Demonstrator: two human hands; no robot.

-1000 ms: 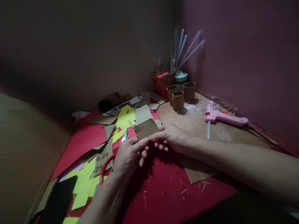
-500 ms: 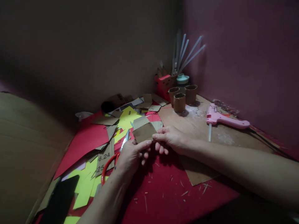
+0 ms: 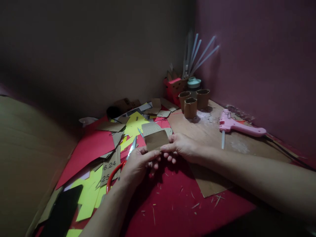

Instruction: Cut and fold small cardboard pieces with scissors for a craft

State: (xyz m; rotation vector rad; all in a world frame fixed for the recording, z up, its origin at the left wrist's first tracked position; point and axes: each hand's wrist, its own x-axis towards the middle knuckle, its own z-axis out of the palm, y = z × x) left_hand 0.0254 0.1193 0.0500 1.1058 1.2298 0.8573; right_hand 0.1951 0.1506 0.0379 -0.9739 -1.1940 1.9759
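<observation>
Between both hands is a small brown piece of cardboard (image 3: 156, 139), raised over the red tabletop (image 3: 168, 194). My left hand (image 3: 138, 163) pinches its lower left edge, thumb on top and fingers underneath. At its lower right edge, my right hand (image 3: 181, 147) grips it between thumb and fingers. Orange-handled scissors (image 3: 114, 174) lie beside my left hand, which partly hides them; their blades point away from me. Just beyond the held piece rest grey-brown cardboard scraps (image 3: 150, 128) and yellow paper (image 3: 135, 121).
A pink glue gun (image 3: 240, 127) lies on a brown board (image 3: 207, 131) at right. Small cardboard cups (image 3: 190, 108) stand behind, near a red container (image 3: 172, 89), a teal-lidded jar (image 3: 194, 83) and glue sticks (image 3: 203, 52). Red paper (image 3: 86, 146) and a black object (image 3: 63, 210) lie left.
The cardboard piece has turned slightly and shifted a little right, its far edge now more level. Both hands still hold it, with the fingers slightly moved.
</observation>
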